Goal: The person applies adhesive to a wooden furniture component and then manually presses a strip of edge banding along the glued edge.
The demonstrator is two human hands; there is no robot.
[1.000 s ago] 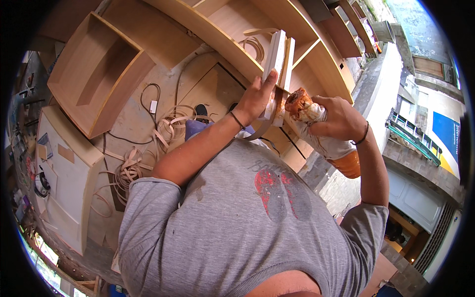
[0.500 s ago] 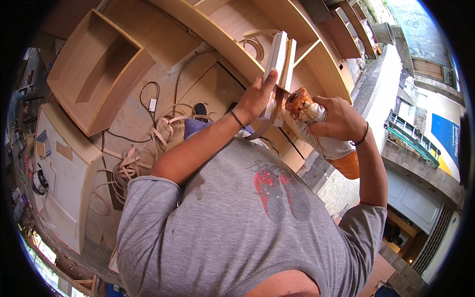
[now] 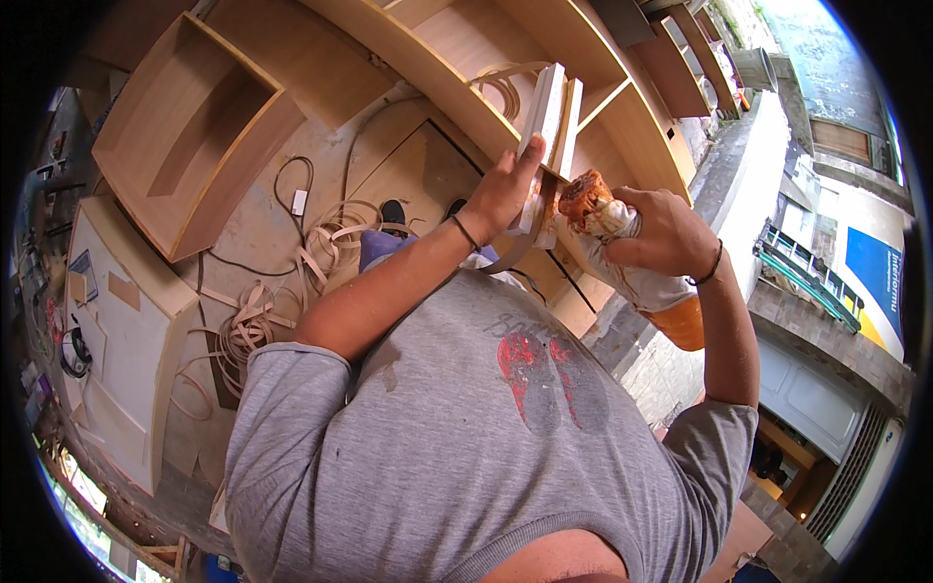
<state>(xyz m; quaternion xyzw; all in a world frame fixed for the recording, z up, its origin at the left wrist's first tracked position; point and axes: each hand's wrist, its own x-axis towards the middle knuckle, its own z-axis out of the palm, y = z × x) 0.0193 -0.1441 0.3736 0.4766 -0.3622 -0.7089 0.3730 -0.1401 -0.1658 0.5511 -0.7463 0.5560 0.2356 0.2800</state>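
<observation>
My left hand (image 3: 505,189) is wrapped around a small stack of narrow wooden boards (image 3: 546,121) with pale faces, held tilted in front of my chest. A thin brown edging strip (image 3: 511,255) curves down below the boards. In my right hand (image 3: 666,233) is a plastic glue bottle (image 3: 677,323) with orange-brown contents, gripped by its whitish, smeared neck. Its mouth is thickly crusted with orange-brown glue and points at the boards' lower part, close beside them. Whether the mouth touches the boards, I cannot tell.
Large open wooden cabinet carcasses (image 3: 194,146) lie on the floor ahead and left. Coiled edging strips (image 3: 248,330) and a dark cable (image 3: 277,189) spread near my feet. A white-topped panel unit (image 3: 126,350) stands at the left. A low white wall (image 3: 739,185) runs along the right.
</observation>
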